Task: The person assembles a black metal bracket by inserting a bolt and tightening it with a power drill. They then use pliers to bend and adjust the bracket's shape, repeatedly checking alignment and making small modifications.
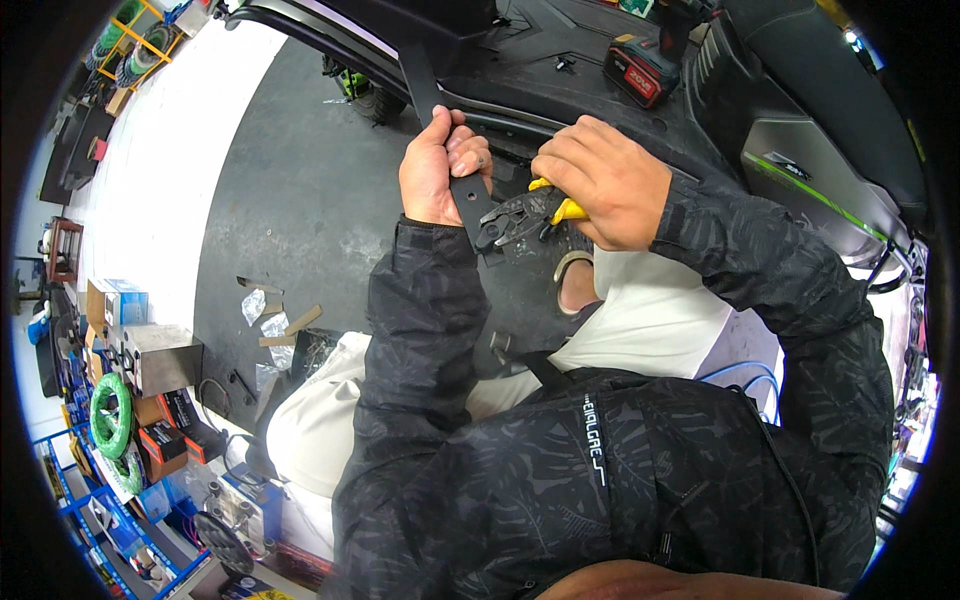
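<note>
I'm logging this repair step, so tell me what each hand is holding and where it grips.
The left hand grips a flat black metal strip around its middle. The right hand holds pliers by the yellow handles, jaws at the strip's lower end.

Hands meet at a strap, above the lap.
The left hand grips the strap; pliers in the right hand touch its lower end. A drill lies behind them.

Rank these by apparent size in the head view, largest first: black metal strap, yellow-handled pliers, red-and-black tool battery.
1. black metal strap, the longest.
2 and 3. yellow-handled pliers and red-and-black tool battery look alike; the right hand hides the handles, and the battery lies farther away.
</note>
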Motion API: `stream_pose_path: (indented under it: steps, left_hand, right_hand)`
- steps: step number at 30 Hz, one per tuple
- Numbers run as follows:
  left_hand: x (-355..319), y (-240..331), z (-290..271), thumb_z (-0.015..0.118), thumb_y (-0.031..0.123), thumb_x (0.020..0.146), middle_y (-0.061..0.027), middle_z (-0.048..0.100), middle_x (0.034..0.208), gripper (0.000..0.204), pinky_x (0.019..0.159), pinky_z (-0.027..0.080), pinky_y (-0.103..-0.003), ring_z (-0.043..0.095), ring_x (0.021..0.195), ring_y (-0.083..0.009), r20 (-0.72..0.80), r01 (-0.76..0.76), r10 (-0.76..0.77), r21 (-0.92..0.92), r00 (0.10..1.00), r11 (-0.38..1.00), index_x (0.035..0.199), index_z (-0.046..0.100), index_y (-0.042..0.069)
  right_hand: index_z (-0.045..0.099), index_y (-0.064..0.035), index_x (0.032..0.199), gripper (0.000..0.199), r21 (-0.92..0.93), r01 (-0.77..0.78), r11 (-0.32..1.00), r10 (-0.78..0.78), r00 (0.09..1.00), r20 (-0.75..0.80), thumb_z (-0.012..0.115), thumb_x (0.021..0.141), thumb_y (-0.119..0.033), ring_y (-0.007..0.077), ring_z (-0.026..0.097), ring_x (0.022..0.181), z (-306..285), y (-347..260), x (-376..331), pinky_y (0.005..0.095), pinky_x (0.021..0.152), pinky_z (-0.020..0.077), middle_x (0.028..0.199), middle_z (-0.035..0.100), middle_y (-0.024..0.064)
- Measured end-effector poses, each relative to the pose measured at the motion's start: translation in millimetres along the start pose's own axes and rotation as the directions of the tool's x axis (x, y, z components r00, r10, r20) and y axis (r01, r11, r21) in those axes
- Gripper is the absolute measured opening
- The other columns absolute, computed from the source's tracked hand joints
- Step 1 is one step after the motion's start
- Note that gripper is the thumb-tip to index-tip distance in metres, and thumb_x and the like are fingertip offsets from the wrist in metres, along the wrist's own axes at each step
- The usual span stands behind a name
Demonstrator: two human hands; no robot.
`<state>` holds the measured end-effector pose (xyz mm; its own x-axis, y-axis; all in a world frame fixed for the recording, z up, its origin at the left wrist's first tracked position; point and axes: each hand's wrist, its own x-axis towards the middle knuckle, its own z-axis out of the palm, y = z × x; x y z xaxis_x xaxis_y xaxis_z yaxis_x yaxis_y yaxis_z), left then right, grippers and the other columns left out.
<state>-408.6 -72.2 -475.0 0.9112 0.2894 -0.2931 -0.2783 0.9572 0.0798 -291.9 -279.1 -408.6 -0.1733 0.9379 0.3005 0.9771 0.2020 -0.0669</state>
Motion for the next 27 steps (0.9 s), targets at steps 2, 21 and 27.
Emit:
stream_pose_path:
  steps: [2, 21, 27]
  left_hand:
    - [3.5, 0.5, -4.2, 0.054, 0.022, 0.113, -0.0007, 0.04, 0.071, 0.023, 0.043, 0.037, -0.023, 0.035, 0.051, -0.0093, -0.016, -0.016, 0.017, 0.019, 1.0, 1.0, 0.103, 0.053, 0.001]
    - [67.5, 53.7, -60.3, 0.062, 0.014, 0.101, -0.0188, 0.069, 0.078, 0.025, 0.063, 0.056, -0.048, 0.071, 0.074, -0.0351, -0.067, -0.36, 0.933, 0.911, 0.353, 0.201, 0.104, 0.064, -0.011]
    - [58.2, 52.6, -52.5, 0.065, 0.014, 0.098, -0.0308, 0.073, 0.095, 0.025, 0.081, 0.054, -0.054, 0.069, 0.09, -0.0531, 0.533, -0.171, 0.827, 0.844, 0.178, -0.508, 0.109, 0.068, -0.008]
  right_hand:
    - [0.059, 0.0009, 0.127, 0.065, 0.011, -0.036, 0.999, 0.036, 0.999, -0.008, 0.081, 0.067, -0.007, 0.0395, 0.06, 0.117, 9.2, -1.4, -2.4, 0.0511, 0.107, 0.0467, 0.123, 0.063, 0.019]
    - [0.057, 0.0079, 0.124, 0.046, 0.519, -0.782, 0.346, 0.744, 0.565, 0.356, 0.063, 0.09, -0.022, 0.0509, 0.07, 0.099, 183.1, -64.2, 15.3, 0.0531, 0.09, 0.0549, 0.1, 0.071, 0.033]
    - [0.063, -0.001, 0.123, 0.035, 0.536, -0.826, -0.177, 0.418, 0.43, 0.8, 0.061, 0.095, -0.022, 0.0268, 0.074, 0.095, 180.4, -64.3, 47.7, 0.0401, 0.071, 0.0602, 0.099, 0.072, 0.0137]
